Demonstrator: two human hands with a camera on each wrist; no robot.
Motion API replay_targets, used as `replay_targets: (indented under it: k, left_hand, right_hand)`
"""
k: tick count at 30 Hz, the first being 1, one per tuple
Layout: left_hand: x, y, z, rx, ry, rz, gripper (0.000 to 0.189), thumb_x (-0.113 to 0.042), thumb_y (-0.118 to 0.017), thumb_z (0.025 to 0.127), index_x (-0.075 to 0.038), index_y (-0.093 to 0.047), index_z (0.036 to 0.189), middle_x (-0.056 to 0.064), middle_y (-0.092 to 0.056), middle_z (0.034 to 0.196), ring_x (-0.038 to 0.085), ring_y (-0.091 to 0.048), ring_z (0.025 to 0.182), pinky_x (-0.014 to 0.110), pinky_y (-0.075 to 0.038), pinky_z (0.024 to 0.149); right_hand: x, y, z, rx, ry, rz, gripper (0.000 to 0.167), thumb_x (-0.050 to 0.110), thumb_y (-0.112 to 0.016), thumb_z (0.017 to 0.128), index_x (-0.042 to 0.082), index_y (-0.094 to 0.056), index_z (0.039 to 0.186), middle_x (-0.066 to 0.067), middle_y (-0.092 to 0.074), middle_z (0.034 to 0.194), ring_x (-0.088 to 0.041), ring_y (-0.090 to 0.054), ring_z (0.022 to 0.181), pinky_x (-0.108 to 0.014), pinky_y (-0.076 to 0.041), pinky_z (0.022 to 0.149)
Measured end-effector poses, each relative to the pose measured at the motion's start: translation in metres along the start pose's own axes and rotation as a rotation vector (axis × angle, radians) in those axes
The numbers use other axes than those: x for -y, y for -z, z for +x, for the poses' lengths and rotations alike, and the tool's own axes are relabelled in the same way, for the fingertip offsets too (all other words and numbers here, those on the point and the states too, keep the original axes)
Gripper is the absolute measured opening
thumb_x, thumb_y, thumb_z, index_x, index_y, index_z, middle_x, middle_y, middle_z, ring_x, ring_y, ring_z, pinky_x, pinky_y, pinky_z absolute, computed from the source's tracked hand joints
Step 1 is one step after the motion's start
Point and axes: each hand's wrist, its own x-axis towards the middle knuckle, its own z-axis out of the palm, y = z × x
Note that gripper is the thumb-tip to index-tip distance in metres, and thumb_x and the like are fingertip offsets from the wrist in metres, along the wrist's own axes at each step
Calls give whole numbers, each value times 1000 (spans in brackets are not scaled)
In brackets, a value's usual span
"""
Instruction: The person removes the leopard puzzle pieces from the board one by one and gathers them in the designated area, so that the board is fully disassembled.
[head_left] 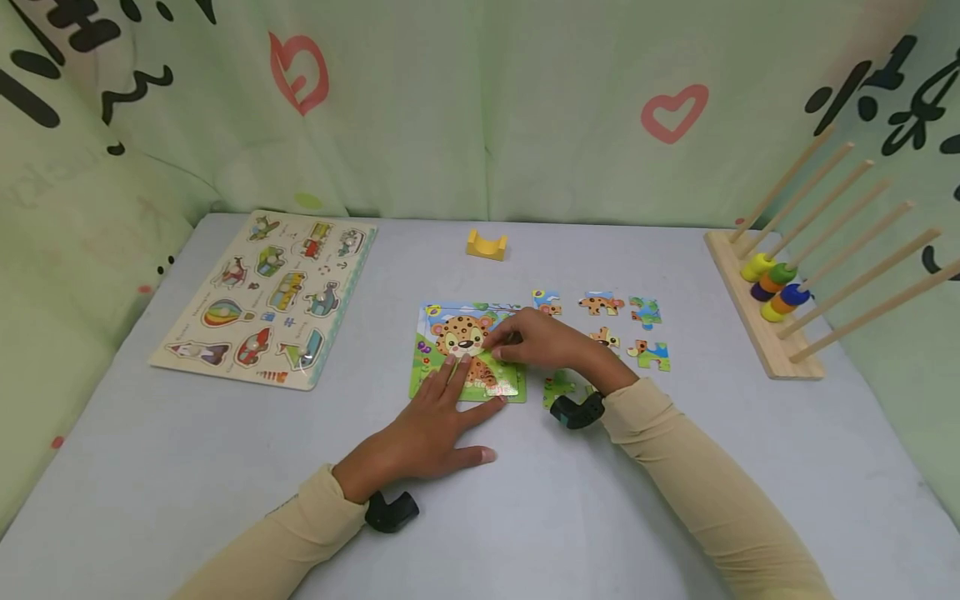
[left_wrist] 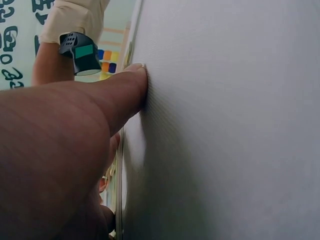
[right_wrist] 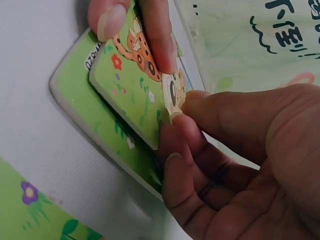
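Two green picture boards lie stacked slightly askew on the table; the upper is a leopard puzzle [head_left: 438,343], and a corner of the lower board [right_wrist: 70,82] sticks out beneath it. My left hand [head_left: 420,432] lies spread, its straight fingers [head_left: 454,377] resting on the leopard picture and its thumb [left_wrist: 131,92] on the tabletop. Above the leopard's face, my right hand [head_left: 542,340] pinches a puzzle piece [right_wrist: 172,92] with leopard print between thumb and forefinger. Most of that piece is hidden by the fingers. Several loose puzzle pieces [head_left: 651,355] lie to the right.
A wooden peg stand [head_left: 798,365] with coloured beads is at the right. On the left lies a large picture board [head_left: 197,312] of animals and vehicles. A yellow curved block [head_left: 486,247] sits near the back edge. Patterned curtain [head_left: 450,108] encloses the table's back and sides.
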Motion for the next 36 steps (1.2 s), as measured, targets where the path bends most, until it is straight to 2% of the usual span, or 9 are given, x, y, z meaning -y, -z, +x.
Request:
replay_targets:
  k: [6, 9, 16, 21, 29, 36]
  left_hand:
    - [0, 0, 0, 6, 6, -1, 66, -57, -54, 93, -29, -38, 151, 24, 2, 159, 41, 11, 144, 56, -9, 113]
    - [0, 0, 0, 3, 4, 0, 66, -57, -54, 93, -29, -38, 151, 24, 2, 159, 41, 11, 144, 56, -9, 113]
    - [1, 0, -1, -6, -2, 1, 66, -57, -55, 93, -28, -39, 151, 24, 0, 159, 41, 10, 144, 57, -11, 112]
    - [1, 0, -1, -9, -1, -7, 66, -57, -55, 93, -28, -39, 151, 24, 0, 159, 41, 10, 144, 57, -11, 112]
    - [0, 0, -1, -7, 0, -6, 66, -57, -55, 93, -28, -39, 151, 23, 1, 160, 40, 11, 145, 57, -11, 112]
    - [-1, 1, -1, -9, 1, -15, 66, -56, -56, 93, -27, -40, 150, 23, 0, 160, 40, 10, 145, 57, -10, 112]
  right_hand:
    - [-1, 1, 0, 33, -55, 59, 18, 8, -64, 94, 1, -72, 109, -4, -71, 100, -13, -61, 84, -30, -48, 76]
    - [-1, 1, 0, 57, -58, 84, 17, 8, -64, 94, 0, -72, 108, -4, -72, 97, -13, -63, 84, -30, -49, 76]
    - [1, 0, -2, -6, -66, -22, 19, 7, -64, 94, 2, -72, 110, -5, -71, 103, -14, -64, 91, -34, -50, 83]
    - [1, 1, -5, -21, -68, -45, 18, 5, -63, 93, 2, -72, 109, -2, -69, 93, -13, -61, 84, -32, -49, 78]
    - [-5, 2, -9, -18, -26, 53, 19, 3, -64, 93, -1, -70, 111, -3, -65, 89, -16, -61, 83, -32, -49, 78]
    - [-8, 3, -10, -2, -33, 210, 23, 2, -66, 91, -1, -69, 113, -6, -65, 92, -20, -62, 87, -33, -50, 79]
